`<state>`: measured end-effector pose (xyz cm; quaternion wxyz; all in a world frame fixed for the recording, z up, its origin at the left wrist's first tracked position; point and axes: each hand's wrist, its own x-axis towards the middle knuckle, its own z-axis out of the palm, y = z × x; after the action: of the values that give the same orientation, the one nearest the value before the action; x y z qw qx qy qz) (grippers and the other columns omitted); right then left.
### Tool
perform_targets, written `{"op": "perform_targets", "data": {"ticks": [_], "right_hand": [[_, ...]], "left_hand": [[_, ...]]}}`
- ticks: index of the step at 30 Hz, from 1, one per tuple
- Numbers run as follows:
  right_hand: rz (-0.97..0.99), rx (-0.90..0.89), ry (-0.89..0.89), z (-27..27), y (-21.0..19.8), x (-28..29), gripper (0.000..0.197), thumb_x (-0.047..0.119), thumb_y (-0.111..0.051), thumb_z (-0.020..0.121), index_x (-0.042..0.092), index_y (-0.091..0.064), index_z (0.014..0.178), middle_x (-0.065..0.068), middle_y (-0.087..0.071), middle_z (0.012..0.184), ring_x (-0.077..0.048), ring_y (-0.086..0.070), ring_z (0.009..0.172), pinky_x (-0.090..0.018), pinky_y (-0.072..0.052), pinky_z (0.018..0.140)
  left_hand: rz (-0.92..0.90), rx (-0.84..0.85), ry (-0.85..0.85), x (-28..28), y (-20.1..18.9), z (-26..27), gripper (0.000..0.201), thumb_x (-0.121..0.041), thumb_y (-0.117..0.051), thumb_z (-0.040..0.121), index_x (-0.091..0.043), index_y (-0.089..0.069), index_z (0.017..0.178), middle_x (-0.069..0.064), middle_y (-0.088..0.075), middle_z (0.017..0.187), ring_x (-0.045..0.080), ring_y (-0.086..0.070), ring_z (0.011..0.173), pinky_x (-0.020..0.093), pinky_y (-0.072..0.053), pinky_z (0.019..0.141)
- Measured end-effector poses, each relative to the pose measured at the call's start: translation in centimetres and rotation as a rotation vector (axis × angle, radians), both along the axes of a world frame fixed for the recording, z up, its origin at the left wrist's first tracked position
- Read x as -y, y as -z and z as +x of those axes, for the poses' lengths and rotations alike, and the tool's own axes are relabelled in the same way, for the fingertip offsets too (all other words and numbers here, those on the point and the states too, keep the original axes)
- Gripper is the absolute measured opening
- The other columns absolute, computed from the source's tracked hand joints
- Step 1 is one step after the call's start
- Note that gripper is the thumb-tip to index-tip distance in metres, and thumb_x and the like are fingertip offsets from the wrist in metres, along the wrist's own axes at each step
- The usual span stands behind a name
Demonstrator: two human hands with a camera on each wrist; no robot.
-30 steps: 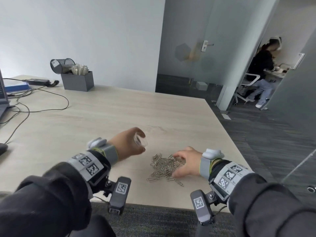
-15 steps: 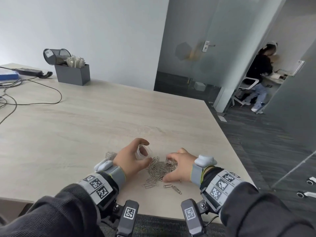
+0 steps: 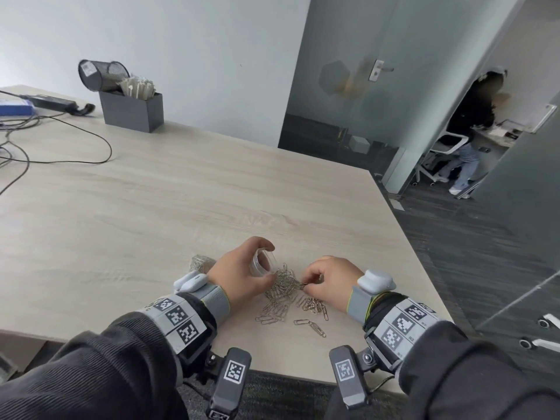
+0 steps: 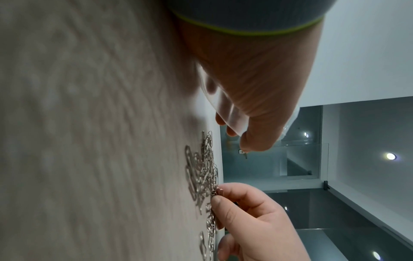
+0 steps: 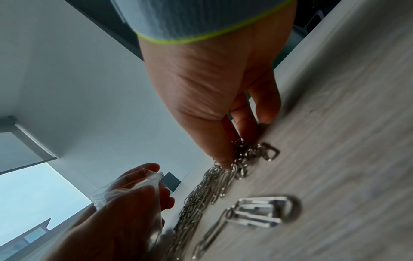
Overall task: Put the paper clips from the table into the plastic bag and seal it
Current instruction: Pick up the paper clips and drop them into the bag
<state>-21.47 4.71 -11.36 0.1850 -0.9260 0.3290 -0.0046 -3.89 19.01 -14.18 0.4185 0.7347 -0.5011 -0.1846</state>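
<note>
A pile of silver paper clips [image 3: 281, 291] lies on the light wood table [image 3: 151, 207] near its front edge, with a few strays [image 3: 312, 324] closer to me. My left hand [image 3: 270, 263] grips a small clear plastic bag [image 3: 260, 265] just left of the pile, its mouth open towards the clips. My right hand [image 3: 306, 285] pinches a few clips at the pile's right side between thumb and fingers. The left wrist view shows the bag [image 4: 228, 113] under the left palm and the right fingertips [image 4: 218, 197] on the clips [image 4: 201, 173]. In the right wrist view the pinched clips [image 5: 243, 153] touch the table.
A second small bunch of clips [image 3: 200, 263] lies behind my left wrist. A grey box with a mesh cup [image 3: 131, 110] and cables [image 3: 60, 147] are at the back left. The table's right edge [image 3: 403, 237] is close. A person sits beyond the glass door [image 3: 472, 122].
My left hand came down with the bag to the left side of the pile. My right hand went from lying over the clips to pinching some of them.
</note>
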Motion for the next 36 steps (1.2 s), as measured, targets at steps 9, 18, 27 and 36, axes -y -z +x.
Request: {"op": "perform_targets", "data": {"ticks": [9,18,27,36], "right_hand": [[0.114,0.044,0.122,-0.1,0.0,0.4,0.013,0.015,-0.068,0.075,0.028,-0.068,0.075,0.013,-0.062,0.066,0.007,-0.051,0.046,-0.007,-0.034,0.043],[0.411,0.343,0.15,2.3,-2.5,-0.5,0.011,0.009,-0.07,0.077,0.019,-0.069,0.075,0.0,-0.061,0.064,-0.022,-0.054,0.056,-0.027,-0.043,0.042],[0.497,0.428,0.051,5.6,-2.4,-3.7,0.013,0.012,-0.074,0.074,0.023,-0.073,0.082,0.012,-0.063,0.06,-0.018,-0.058,0.059,-0.029,-0.045,0.048],[0.211,0.263,0.157,2.9,-2.3,-0.9,0.015,0.033,-0.074,0.08,0.028,-0.072,0.094,0.012,-0.066,0.079,-0.003,-0.057,0.062,-0.024,-0.049,0.062]], "left_hand": [[0.055,0.064,-0.024,0.5,0.3,-0.6,0.046,-0.045,-0.061,0.068,-0.042,-0.052,0.114,-0.016,-0.069,0.087,0.008,-0.067,0.081,0.029,-0.054,0.078],[0.089,0.161,-0.029,0.4,-0.1,-0.7,0.048,-0.049,-0.06,0.07,-0.041,-0.05,0.117,-0.016,-0.069,0.091,0.009,-0.065,0.088,0.032,-0.042,0.097],[0.081,0.137,-0.072,0.3,-0.7,-1.0,0.045,-0.046,-0.063,0.073,-0.036,-0.052,0.115,-0.013,-0.068,0.088,0.016,-0.066,0.092,0.034,-0.04,0.099],[0.059,0.03,-0.092,0.1,-0.8,0.0,0.048,-0.05,-0.059,0.067,-0.04,-0.051,0.114,-0.013,-0.069,0.089,0.013,-0.066,0.085,0.039,-0.047,0.094]]}}
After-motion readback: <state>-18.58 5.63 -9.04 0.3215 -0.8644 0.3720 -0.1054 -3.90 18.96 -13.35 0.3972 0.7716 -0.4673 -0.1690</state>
